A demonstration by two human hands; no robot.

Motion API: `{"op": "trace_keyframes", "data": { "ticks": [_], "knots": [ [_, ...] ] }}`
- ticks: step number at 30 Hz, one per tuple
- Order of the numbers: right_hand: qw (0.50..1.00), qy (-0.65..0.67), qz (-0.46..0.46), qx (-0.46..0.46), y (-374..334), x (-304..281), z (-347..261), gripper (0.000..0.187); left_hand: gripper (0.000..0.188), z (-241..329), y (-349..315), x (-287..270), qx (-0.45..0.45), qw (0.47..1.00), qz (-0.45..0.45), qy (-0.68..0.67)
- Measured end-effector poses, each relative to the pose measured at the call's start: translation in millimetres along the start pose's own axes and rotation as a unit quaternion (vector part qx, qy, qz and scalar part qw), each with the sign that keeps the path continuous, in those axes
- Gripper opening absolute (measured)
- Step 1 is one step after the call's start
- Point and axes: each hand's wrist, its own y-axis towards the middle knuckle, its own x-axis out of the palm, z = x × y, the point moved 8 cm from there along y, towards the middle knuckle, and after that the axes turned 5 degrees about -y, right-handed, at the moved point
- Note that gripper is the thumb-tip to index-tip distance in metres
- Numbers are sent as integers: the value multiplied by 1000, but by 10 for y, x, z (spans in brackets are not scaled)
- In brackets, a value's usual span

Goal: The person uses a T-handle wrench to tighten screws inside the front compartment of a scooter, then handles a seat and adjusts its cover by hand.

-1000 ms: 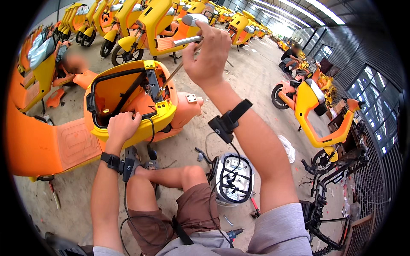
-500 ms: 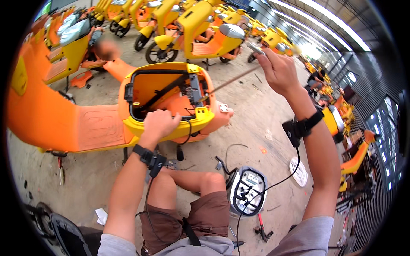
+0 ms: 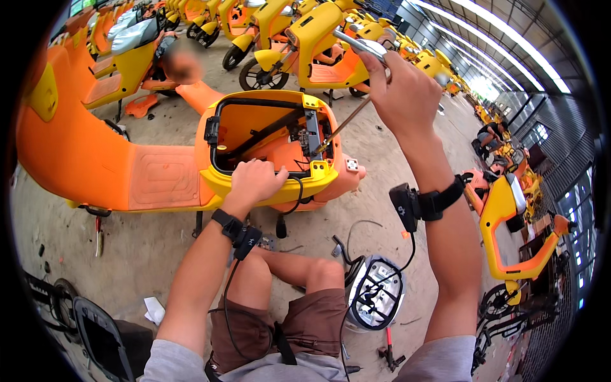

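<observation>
A yellow and orange scooter (image 3: 167, 177) stands in front of me, its seat opening (image 3: 216, 167) uncovered. My left hand (image 3: 256, 181) is curled over the near rim of that opening, beside a black cable. Raised at the right, my right hand (image 3: 406, 89) is closed round a long-shafted metal wrench (image 3: 354, 117). A bright bar handle sticks out beyond my fingers. The wrench's shaft slants down to the grey bracket (image 3: 312, 130) at the right end of the opening; its tip meets something there too small to make out.
Upturned on the floor by my knee lies a seat (image 3: 375, 294) with a black-edged underside. A red-handled hammer (image 3: 389, 350) lies nearby. Another scooter (image 3: 509, 235) stands at right, and rows of scooters (image 3: 267, 54) fill the back. A person (image 3: 489, 137) crouches far right.
My right hand has swung the wrench handle up and to the left, and the shaft stands steeper. My left hand stays on the rim. The whole view has shifted slightly.
</observation>
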Motion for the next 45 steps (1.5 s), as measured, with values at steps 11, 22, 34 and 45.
{"op": "trace_keyframes", "data": {
  "ticks": [11, 22, 34, 45],
  "knots": [
    [986, 43, 158, -33, -86, -21, -31, 50, 58, -56, 38, 31, -14, 1000, 8, -4],
    [981, 60, 183, 27, -205, 19, 200, 46, 51, 55, 31, -7, -11, 1000, 17, 11],
    [958, 111, 265, -18, -295, -24, 135, 39, 49, 39, 26, 0, -2, 999, 23, 24],
    [975, 59, 213, 31, -236, 204, 119, 29, 48, 56, 20, 0, 1, 1000, 29, 2]
  ]
}}
